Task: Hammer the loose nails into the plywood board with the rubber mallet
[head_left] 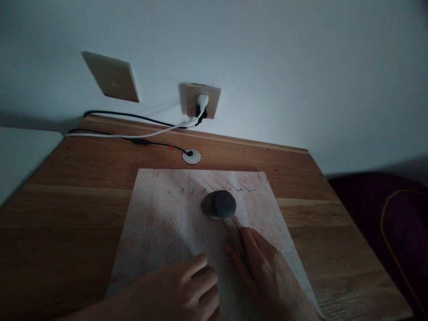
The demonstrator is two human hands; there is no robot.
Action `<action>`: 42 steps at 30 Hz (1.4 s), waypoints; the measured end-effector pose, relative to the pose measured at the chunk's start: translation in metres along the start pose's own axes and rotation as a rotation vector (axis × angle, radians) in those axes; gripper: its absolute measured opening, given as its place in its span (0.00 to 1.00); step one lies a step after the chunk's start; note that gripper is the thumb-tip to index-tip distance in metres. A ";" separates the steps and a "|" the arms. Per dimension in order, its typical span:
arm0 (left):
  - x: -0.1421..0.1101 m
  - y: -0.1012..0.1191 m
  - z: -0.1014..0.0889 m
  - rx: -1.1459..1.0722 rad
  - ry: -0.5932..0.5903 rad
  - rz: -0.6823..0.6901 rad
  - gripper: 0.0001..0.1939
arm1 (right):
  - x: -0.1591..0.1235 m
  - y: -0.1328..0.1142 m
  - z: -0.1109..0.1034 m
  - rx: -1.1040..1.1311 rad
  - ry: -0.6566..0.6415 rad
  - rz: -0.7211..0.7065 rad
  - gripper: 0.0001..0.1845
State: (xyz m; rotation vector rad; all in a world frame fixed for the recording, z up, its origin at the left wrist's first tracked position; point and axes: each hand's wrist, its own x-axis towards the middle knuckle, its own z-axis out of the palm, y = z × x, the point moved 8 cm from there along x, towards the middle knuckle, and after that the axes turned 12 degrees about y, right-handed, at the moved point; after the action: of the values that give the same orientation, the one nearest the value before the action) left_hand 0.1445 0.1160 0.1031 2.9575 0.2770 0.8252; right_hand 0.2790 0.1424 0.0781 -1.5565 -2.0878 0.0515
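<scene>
A rubber mallet with a dark, rounded head and a slim handle is in my right hand, whose fingers wrap the handle. Its head is over the whitish board, just below a row of small nails along the far part of that board. Several nails stick up, and those at the right cast longer shadows. At the row's left end is a small dark spot. My left hand is at the near part of the board with its fingers curled closed; whatever they may hold is hidden.
Under the board is a wooden desk. Behind it, a wall socket has a white plug, and cables run along the desk's back edge near a round cable grommet. A blank wall plate is at upper left.
</scene>
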 end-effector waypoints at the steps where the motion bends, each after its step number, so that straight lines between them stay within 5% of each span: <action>1: -0.002 0.002 0.002 0.009 -0.006 0.006 0.08 | 0.000 0.000 0.001 -0.009 0.008 0.000 0.20; 11: -0.005 0.007 0.013 -0.018 0.050 -0.017 0.08 | -0.014 0.004 0.010 -0.001 0.045 0.056 0.15; 16: 0.001 -0.011 -0.002 -0.069 0.102 -0.099 0.10 | -0.015 0.007 0.010 0.032 0.023 0.080 0.14; 20: -0.009 -0.062 -0.021 -0.214 0.072 -0.205 0.07 | -0.016 0.008 0.011 0.056 -0.003 0.087 0.15; 25: -0.056 -0.155 -0.040 -0.227 0.330 -0.601 0.07 | -0.019 0.010 0.012 0.040 0.010 0.105 0.20; 28: -0.080 -0.181 -0.039 -0.145 0.421 -0.741 0.04 | -0.020 0.012 0.014 0.060 -0.011 0.153 0.20; 34: -0.089 -0.182 -0.023 -0.167 0.388 -0.801 0.06 | -0.017 0.010 0.009 0.065 0.008 0.159 0.23; 42: -0.091 -0.178 -0.025 -0.159 0.421 -0.783 0.06 | -0.018 0.012 0.011 0.067 -0.023 0.187 0.23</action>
State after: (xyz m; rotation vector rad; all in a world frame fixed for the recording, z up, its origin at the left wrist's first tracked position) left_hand 0.0270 0.2740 0.0596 2.1779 1.2111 1.2182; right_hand 0.2885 0.1332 0.0580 -1.7128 -1.9312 0.2054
